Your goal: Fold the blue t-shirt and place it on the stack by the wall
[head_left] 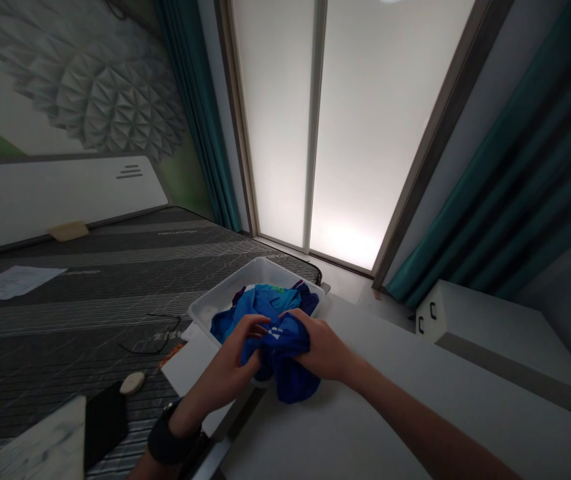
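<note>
A: What colour sits right at the fingers point(259, 325)?
B: A vivid blue cloth point(285, 363) with a small white printed mark, just beside the fingertips.
A: And beyond the fingers?
B: A white plastic tub point(220, 308) holding more blue fabric point(265, 303), with lighter turquoise patches and a speck of green.
A: Left of the fingers?
B: A dark grey mattress point(65, 320), banded with pale grey stripes and fine lines.
A: To the right?
B: A deep teal curtain point(515, 180).

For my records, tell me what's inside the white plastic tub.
Crumpled blue clothing with a dark purple edge fills the white plastic tub. Its floor is covered; its near part is hidden behind blue cloth in the left hand and right hand.
</note>
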Demonstrator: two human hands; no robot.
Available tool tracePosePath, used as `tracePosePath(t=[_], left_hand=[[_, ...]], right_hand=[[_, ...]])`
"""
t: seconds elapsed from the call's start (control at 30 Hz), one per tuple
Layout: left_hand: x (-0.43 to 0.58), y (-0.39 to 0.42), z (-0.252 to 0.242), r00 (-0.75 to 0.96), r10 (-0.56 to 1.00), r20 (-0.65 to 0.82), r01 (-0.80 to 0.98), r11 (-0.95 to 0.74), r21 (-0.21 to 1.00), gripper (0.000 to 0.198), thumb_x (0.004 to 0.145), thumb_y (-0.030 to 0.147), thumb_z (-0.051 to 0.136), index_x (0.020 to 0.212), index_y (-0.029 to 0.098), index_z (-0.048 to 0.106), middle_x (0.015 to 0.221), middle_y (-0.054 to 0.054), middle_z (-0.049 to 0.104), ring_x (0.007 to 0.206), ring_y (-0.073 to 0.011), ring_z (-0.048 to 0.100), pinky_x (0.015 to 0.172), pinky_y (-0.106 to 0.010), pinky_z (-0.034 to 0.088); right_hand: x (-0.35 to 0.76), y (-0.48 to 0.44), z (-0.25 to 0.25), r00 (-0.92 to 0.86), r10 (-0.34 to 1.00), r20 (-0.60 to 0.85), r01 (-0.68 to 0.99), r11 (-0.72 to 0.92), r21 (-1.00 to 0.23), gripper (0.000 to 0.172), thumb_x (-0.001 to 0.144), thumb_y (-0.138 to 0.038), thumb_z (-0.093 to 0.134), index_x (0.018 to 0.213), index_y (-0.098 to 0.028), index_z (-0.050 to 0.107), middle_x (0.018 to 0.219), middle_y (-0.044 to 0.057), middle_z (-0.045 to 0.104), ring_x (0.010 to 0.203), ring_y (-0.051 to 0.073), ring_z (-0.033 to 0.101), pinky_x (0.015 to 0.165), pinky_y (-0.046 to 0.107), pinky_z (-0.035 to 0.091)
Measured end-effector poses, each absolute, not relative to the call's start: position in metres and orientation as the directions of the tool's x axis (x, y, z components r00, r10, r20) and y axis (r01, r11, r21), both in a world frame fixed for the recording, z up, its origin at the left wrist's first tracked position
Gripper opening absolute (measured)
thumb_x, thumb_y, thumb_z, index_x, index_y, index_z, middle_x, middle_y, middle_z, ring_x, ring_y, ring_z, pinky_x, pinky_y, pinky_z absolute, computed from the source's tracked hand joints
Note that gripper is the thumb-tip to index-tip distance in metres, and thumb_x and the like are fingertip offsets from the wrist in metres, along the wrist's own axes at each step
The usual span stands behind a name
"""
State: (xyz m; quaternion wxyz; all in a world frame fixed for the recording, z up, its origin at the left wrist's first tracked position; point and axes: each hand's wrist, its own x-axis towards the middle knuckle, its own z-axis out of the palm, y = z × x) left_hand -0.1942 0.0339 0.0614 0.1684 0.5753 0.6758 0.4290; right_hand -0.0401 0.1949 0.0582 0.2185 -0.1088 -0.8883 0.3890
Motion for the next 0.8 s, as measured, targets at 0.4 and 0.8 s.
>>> tracePosePath(t=[0.4,0.8], left_hand=[[-0.156,0.050,0.044,-0.077,0.988,0.133,0.813,-0.015,0.582,0.015,0.091,0.015,0.046,0.091,0.021,0.061,0.094,-0.005,0.062,0.089,-0.0207,0.058,0.081,-0.031,0.044],[-0.080,0.072,0.003,-0.075,0.975,0.209,0.246,-0.185,0.952,0.006,0.086,0.017,0.058,0.081,0.018,0.057,0.100,-0.006,0.059,0.093,-0.0180,0.058,0.085,-0.028,0.047]], right_hand=[[0.001,0.193,0.040,-0.743,0.660,0.113,-0.054,0.109,-0.993,0.029,0.077,-0.037,0.066,0.101,-0.020,0.065,0.097,0.003,0.068,0.097,0.023,0.060,0.095,0.038,0.045],[0.079,0.185,0.000,-0.831,0.467,-0.303,0.086,-0.430,-0.899,0.054,0.073,-0.039,0.075,0.124,-0.026,0.062,0.105,0.004,0.072,0.095,0.025,0.067,0.090,0.042,0.052]])
